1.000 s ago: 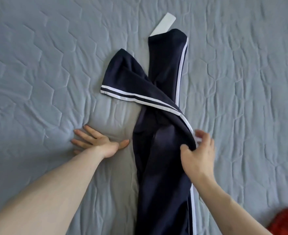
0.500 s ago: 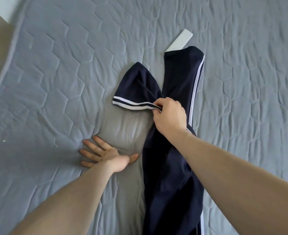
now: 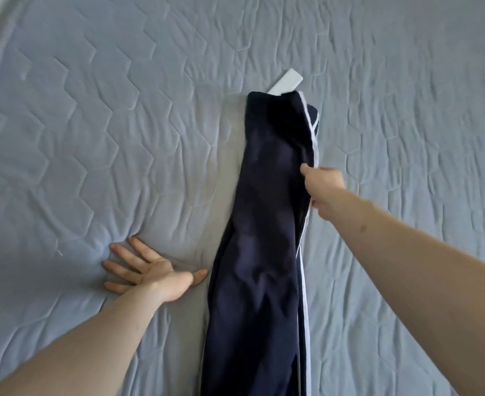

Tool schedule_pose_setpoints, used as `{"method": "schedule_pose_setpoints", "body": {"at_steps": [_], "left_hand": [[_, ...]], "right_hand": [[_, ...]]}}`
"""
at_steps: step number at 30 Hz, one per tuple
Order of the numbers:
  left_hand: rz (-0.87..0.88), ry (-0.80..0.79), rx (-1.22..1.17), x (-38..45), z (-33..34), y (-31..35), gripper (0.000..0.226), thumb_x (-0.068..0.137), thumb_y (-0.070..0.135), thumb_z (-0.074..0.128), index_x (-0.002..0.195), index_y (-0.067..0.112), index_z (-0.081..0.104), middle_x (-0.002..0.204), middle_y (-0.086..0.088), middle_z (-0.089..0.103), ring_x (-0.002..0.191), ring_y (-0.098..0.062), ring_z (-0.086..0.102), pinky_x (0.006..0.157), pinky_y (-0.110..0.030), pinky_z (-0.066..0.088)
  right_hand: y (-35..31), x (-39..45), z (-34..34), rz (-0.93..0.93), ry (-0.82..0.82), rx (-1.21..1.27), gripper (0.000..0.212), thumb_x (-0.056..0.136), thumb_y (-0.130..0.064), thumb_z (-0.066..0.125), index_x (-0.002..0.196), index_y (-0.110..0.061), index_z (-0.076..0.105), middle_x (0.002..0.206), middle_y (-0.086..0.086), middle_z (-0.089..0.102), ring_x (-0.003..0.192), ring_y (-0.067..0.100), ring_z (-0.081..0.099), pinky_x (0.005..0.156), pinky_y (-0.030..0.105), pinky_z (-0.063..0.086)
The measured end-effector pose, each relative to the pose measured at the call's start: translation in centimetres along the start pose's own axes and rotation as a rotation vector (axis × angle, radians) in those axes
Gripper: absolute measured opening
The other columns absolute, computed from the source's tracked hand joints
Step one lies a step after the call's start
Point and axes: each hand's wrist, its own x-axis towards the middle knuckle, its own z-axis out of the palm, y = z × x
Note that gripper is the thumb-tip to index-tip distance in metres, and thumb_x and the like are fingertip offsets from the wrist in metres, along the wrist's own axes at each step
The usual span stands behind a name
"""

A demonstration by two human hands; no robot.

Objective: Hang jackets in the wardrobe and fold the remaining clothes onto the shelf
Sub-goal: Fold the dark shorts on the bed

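Navy trousers (image 3: 261, 224) with white side stripes lie in a long narrow strip on a grey quilted bedspread (image 3: 107, 124), running from the middle of the bed down past the near edge of the view, one leg laid along the other. The right hand (image 3: 323, 185) is closed on the striped right edge of the trousers about a third of the way down from their far end, fingers curled tight around the cloth and the thumb pressed against it on the inner side; the forearm reaches in from the lower right, stretched nearly straight, wrist slightly raised off the bed. The left hand (image 3: 149, 270) lies flat on the bedspread just left of the trousers, fingers (image 3: 127, 248) spread wide and pointing left and away, the thumb tip next to the cloth's left edge; whether it touches cannot be told. It holds nothing, and the quilt dimples under its palm. The left forearm comes in from the lower left corner. A white rectangular tag (image 3: 287, 84) lies on the bedspread at the trousers' far end, partly tucked beneath them.
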Motion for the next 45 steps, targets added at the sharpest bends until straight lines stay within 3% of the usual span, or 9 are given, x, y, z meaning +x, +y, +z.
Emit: {"method": "schedule_pose_setpoints", "body": {"at_steps": [7,10,12,16,21,26,33,40,45], "left_hand": [[-0.024,0.062,0.009,0.4,0.3,0.2,0.189,0.017,0.091,0.075,0.115,0.015,-0.067,0.127,-0.017,-0.070,0.093,-0.043,-0.071,0.075,-0.061,-0.047],[-0.011,0.111,0.028,0.2,0.5,0.3,0.188,0.020,0.089,0.079,0.113,0.016,-0.068,0.127,-0.016,-0.070,0.118,-0.044,-0.061,0.086,-0.063,-0.042],[0.001,0.137,0.040,0.0,0.4,0.4,0.186,0.023,0.088,0.080,0.113,0.016,-0.067,0.125,-0.016,-0.071,0.133,-0.045,-0.049,0.083,-0.063,-0.042],[0.003,0.210,0.119,-0.4,0.3,0.6,0.183,0.031,0.090,0.076,0.124,0.013,-0.061,0.126,-0.019,-0.070,0.142,-0.047,-0.038,0.112,-0.069,-0.016],[0.003,0.265,0.173,-0.8,0.5,0.6,0.181,0.033,0.091,0.076,0.145,0.014,-0.044,0.148,-0.019,-0.052,0.145,-0.047,-0.032,0.115,-0.070,-0.010],[0.066,0.360,0.212,-1.3,1.3,-0.6,0.172,0.040,0.096,0.068,0.149,0.016,-0.038,0.156,-0.015,-0.044,0.148,-0.045,-0.029,0.117,-0.068,-0.007],[0.383,0.433,0.461,-2.5,4.9,-9.4,0.140,0.065,0.100,0.038,0.157,0.015,-0.023,0.163,-0.009,-0.033,0.152,-0.031,-0.026,0.123,-0.048,-0.013],[0.623,0.368,0.320,-9.8,12.6,-21.9,0.092,0.084,0.049,0.071,0.159,0.020,0.027,0.169,-0.007,0.011,0.156,-0.026,0.011,0.126,-0.041,0.013],[0.394,0.024,-0.116,-17.1,16.7,-28.9,0.018,0.089,0.034,0.071,0.105,0.027,0.070,0.111,0.006,0.067,0.108,-0.018,0.062,0.086,-0.018,0.044]], "right_hand": [[4.9,-0.9,1.3,-0.132,0.072,-0.142,0.057,0.090,-0.042,0.068,0.137,-0.016,0.050,0.128,0.000,0.064,0.117,0.025,0.062,0.096,0.035,0.049],[7.2,-2.5,1.5,-0.081,0.019,-0.045,0.050,0.089,-0.050,0.067,0.126,-0.017,0.060,0.121,-0.001,0.068,0.113,0.025,0.065,0.104,0.042,0.050],[9.6,-4.1,1.4,-0.056,-0.046,0.042,0.044,0.086,-0.054,0.069,0.116,-0.022,0.064,0.112,-0.006,0.071,0.105,0.019,0.068,0.100,0.042,0.054],[14.6,-7.3,0.2,0.027,-0.170,0.102,0.049,0.079,-0.062,0.074,0.099,-0.018,0.066,0.096,-0.001,0.075,0.088,0.017,0.073,0.086,0.036,0.060],[22.2,-11.2,-2.2,0.121,-0.377,0.157,0.036,0.088,-0.051,0.075,0.105,-0.019,0.077,0.100,0.002,0.080,0.094,0.019,0.077,0.089,0.038,0.061],[28.6,-14.8,-4.0,0.093,-0.214,0.058,0.033,0.095,-0.053,0.064,0.080,-0.027,0.077,0.079,-0.001,0.076,0.073,0.011,0.071,0.072,0.034,0.060],[32.4,-21.1,-5.0,0.195,-0.199,0.113,0.038,0.094,-0.059,0.060,0.096,-0.024,0.074,0.089,-0.009,0.079,0.086,0.011,0.076,0.081,0.030,0.059],[36.6,-28.7,-6.8,0.271,-0.264,0.047,0.029,0.093,-0.051,0.067,0.109,-0.027,0.070,0.099,-0.010,0.077,0.092,0.009,0.073,0.084,0.026,0.057],[40.9,-34.4,-9.4,0.333,-0.366,-0.003,0.032,0.088,-0.031,0.079,0.116,-0.019,0.071,0.099,-0.009,0.078,0.084,0.003,0.074,0.068,0.014,0.055]]}}
